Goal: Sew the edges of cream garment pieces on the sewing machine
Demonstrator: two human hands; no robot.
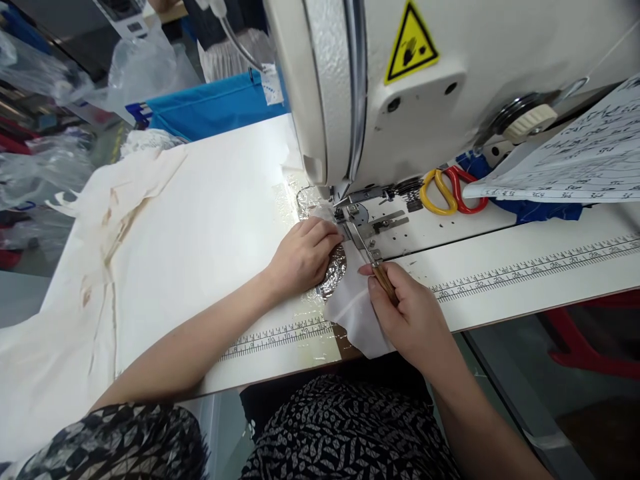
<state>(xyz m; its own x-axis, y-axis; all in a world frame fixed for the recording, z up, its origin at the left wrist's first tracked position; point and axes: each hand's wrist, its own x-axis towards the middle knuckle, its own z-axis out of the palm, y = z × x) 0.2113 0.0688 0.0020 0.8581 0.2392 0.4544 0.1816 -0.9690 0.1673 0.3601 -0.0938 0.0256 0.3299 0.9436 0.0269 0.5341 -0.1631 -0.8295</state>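
Beside the presser foot (346, 212) of a sewing machine, my left hand (307, 253) has its fingers curled together on a piece of thin white fabric (357, 303). The fabric runs from under the foot toward me and hangs over the table's front edge. Wrapped around the wooden handle of an awl (384, 280), my right hand (407, 310) points its metal shaft at the presser foot, over the fabric. Shiny foil-like tape (334, 273) shows on the bed under and beside my left hand. The needle tip is too small to make out.
Scissors with yellow and red handles (453, 190) lie right of the foot, near a paper sheet (565, 157) with writing. Pale fabric pieces (130, 193) cover the table's left side. A ruler strip (525, 270) follows the front edge. Behind is a blue cloth bin (215, 107).
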